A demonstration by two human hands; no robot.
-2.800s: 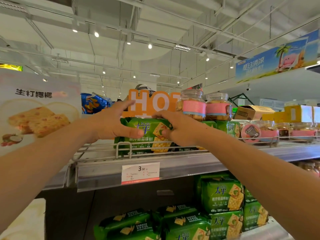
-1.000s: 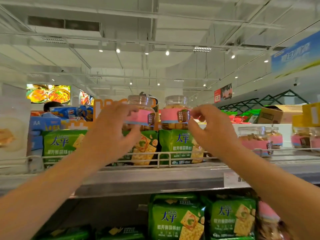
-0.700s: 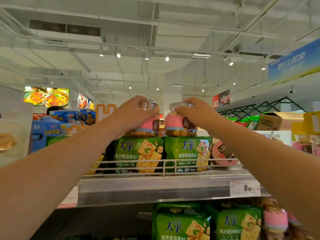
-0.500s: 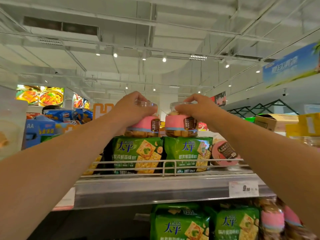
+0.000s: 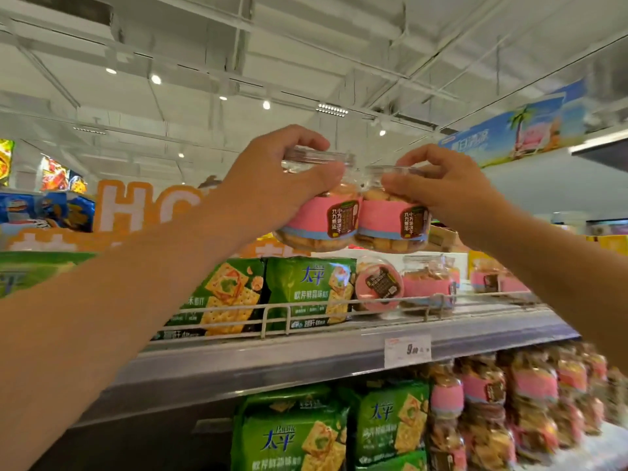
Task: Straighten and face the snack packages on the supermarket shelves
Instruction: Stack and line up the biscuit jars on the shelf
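Both hands are up above the top shelf [image 5: 306, 355], each with a clear plastic jar. The left hand [image 5: 272, 188] has its grip wrapped over the lid of the left jar [image 5: 319, 219], and the right hand [image 5: 448, 188] is clamped the same way on the right jar [image 5: 390, 226]. Both jars are packed with little square biscuits and have a pink band with a brown label facing out. They're held in the air, touching side by side, roughly upright and tipped a bit toward each other at the bottom. Right below sit two green cracker packs [image 5: 306, 294] standing upright behind the wire rail, fronts out. Next to those a jar lying on its side [image 5: 379, 287] points its lid forward, then an upright jar [image 5: 428, 287].
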